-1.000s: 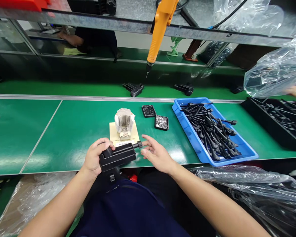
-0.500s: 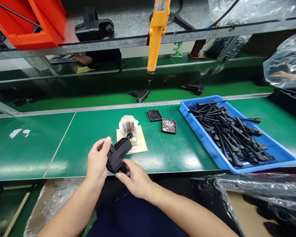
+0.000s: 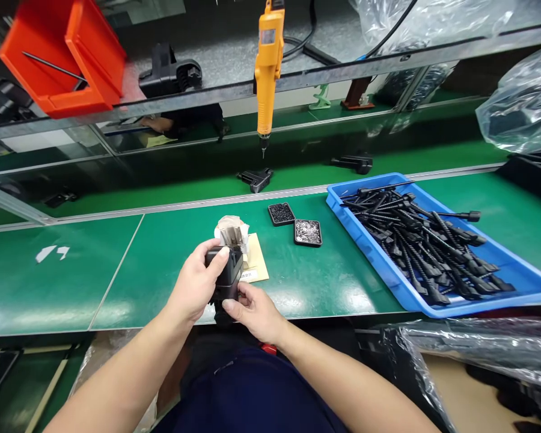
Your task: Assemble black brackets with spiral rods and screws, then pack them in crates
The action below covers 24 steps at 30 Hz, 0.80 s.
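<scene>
Between my two hands is a black plastic part (image 3: pixel 228 278), held upright at the table's front edge. My left hand (image 3: pixel 197 278) grips its upper left side, thumb on top. Around its lower right side, my right hand (image 3: pixel 255 313) has its thumb and fingers closed. Just behind the part stands a pale fixture (image 3: pixel 232 231) on a yellow board (image 3: pixel 258 258); the part hides some of both. Two small black trays, one with dark tiny pieces (image 3: pixel 281 213) and one with silvery pieces (image 3: pixel 307 232), sit to the right.
An orange electric screwdriver (image 3: pixel 267 78) hangs above the table. A blue tray (image 3: pixel 374 264) of black ribbed rods lies at the right. Black parts (image 3: pixel 256 179) rest on the far green strip. A red bin (image 3: pixel 94 66) stands on the shelf.
The black part has turned from a slant to nearly upright and shifted slightly right, with both hands still on it. My left hand now sits higher on it. The view has shifted a little.
</scene>
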Motion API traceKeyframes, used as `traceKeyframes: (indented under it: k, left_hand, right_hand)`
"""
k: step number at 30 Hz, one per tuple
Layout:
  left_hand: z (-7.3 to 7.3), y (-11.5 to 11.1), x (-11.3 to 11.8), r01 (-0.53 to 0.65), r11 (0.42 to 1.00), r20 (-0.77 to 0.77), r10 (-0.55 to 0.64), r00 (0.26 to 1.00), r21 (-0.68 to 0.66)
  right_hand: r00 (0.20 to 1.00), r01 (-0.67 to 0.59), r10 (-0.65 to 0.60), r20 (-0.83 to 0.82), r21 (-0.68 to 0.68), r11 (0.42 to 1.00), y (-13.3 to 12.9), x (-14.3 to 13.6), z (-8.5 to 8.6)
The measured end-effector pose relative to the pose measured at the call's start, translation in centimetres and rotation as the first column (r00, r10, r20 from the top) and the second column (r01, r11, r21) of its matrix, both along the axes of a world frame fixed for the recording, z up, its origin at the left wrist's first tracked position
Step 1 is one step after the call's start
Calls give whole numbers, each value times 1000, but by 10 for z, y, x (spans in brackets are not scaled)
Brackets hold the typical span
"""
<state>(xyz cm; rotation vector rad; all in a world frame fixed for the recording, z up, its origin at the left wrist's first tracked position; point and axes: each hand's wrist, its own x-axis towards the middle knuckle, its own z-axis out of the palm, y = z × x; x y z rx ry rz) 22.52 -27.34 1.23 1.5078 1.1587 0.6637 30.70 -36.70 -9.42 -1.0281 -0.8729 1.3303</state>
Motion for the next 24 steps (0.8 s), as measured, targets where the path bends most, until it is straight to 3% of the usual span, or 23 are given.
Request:
traceKeyframes:
  k: [3,8,10,13,16,17,18,20,22,24]
  left_hand:
    - [2,12,10,106,983,-144,-85,986,148]
    - [3,41,35,143,946,-261,-64,963,293]
    - [2,55,45,135,966,-177,-96,979,222]
    - [0,77,58,170,985,27,-169,985,-28]
    - [-2,93,68,200,938,132,-168,977,-284]
    - [-3,96,70,198,922,150,-155,976,-333]
    - [-3,97,71,188,915,167,-136,977,-358]
    - [-3,97,72,162,917,197,-93,976,-364]
    - [-4,95,73,143,920,214,-66,975,-366]
    - [-4,93,72,145,918,222,-64,973,-370]
  right_hand:
    - [992,22,-24,-120,-24,999,2,6,7]
    - [967,121,-151,-206,-152,981,16,13,26]
    - [958,114,-156,-240,-179,977,22,17,35]
    - [967,67,-108,-229,-182,981,31,32,42]
    - [969,245,-234,74,-207,947,38,74,29]
    - [913,367,-309,267,-205,907,39,94,21]
    - [806,477,-343,482,-187,859,40,117,11]
    - [497,601,-215,841,-154,784,42,162,-10]
    - [314,587,59,947,-243,772,44,198,-27]
    - [263,545,220,939,-332,770,48,220,-39]
